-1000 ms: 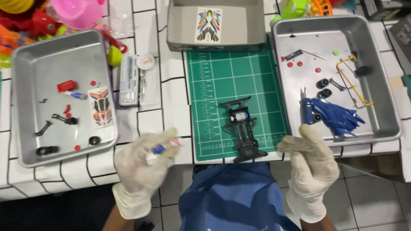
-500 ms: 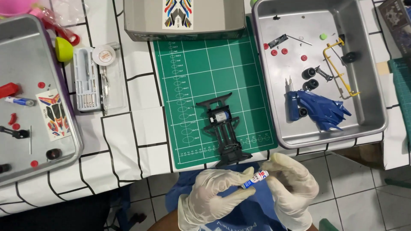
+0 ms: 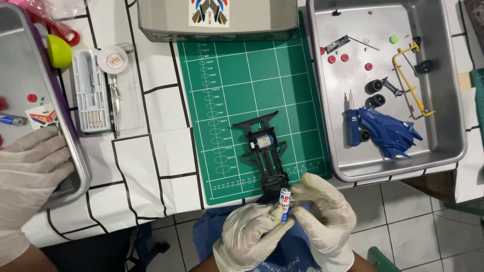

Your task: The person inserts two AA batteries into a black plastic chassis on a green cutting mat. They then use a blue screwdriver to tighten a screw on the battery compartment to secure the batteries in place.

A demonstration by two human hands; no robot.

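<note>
— Fingers of both gloved hands pinch one small battery [image 3: 285, 205], held upright between them just off the near edge of the surface [image 3: 151, 151].

— Which hand sits where?

— Left hand [image 3: 252, 236] is lower, thumb and forefinger closed on the battery's lower half. Right hand [image 3: 322, 216] curls over from the right, fingertips on the upper half. Both wrists rise from the bottom of the view, over a blue lap.

— How near is the chassis?

— Black chassis [image 3: 264, 151] lies on the green mat [image 3: 242, 90], its near end just above the battery, almost touching the right hand's fingertips.

— Room to move?

— Left part of the mat is bare, and so is the strip of white surface between mat and left tray [image 3: 75, 151]. Right tray [image 3: 454, 100] stands tight against the mat's right edge and holds a blue body shell [image 3: 388, 133], wheels and a yellow frame [image 3: 411, 80]. A grey box [image 3: 217, 20] closes off the mat's far edge.

— Anyone else?

— Another gloved hand [image 3: 27, 176] rests on the left tray's near corner, well apart from the battery.
</note>
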